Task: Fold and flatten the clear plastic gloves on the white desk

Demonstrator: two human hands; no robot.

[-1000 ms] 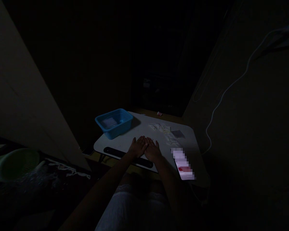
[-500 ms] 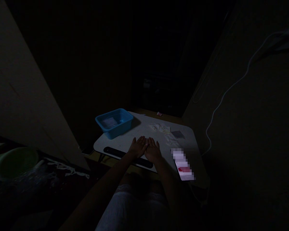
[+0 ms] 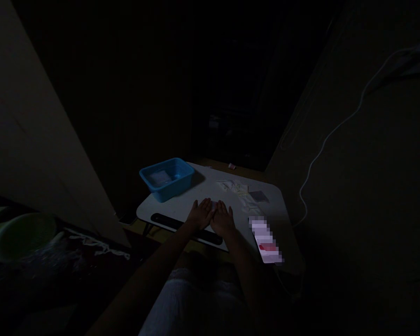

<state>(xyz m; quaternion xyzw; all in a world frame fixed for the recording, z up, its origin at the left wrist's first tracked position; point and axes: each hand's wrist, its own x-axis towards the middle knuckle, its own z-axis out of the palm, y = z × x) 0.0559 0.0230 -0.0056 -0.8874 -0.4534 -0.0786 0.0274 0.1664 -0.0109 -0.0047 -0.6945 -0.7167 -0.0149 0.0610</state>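
My left hand (image 3: 200, 214) and my right hand (image 3: 223, 218) lie flat side by side, palms down, fingers stretched out, on a small white table (image 3: 192, 200) in a dark room. Neither hand holds anything. A blue plastic tub (image 3: 167, 178) with something pale inside stands at the table's far left corner. Several small white packets (image 3: 238, 190) and a grey square lie beyond my right hand. A lit, blurred phone-like slab (image 3: 266, 241) rests to the right of my right hand.
A black slot (image 3: 164, 220) runs along the table's near edge. A white cable (image 3: 322, 147) hangs down the wall at right. A green bowl-like thing (image 3: 19, 235) sits at far left beside a slanted pale panel. A small red item (image 3: 231, 165) lies behind the table.
Both hands stay flat in the same place; their thumbs have drifted slightly apart. The view has barely shifted.
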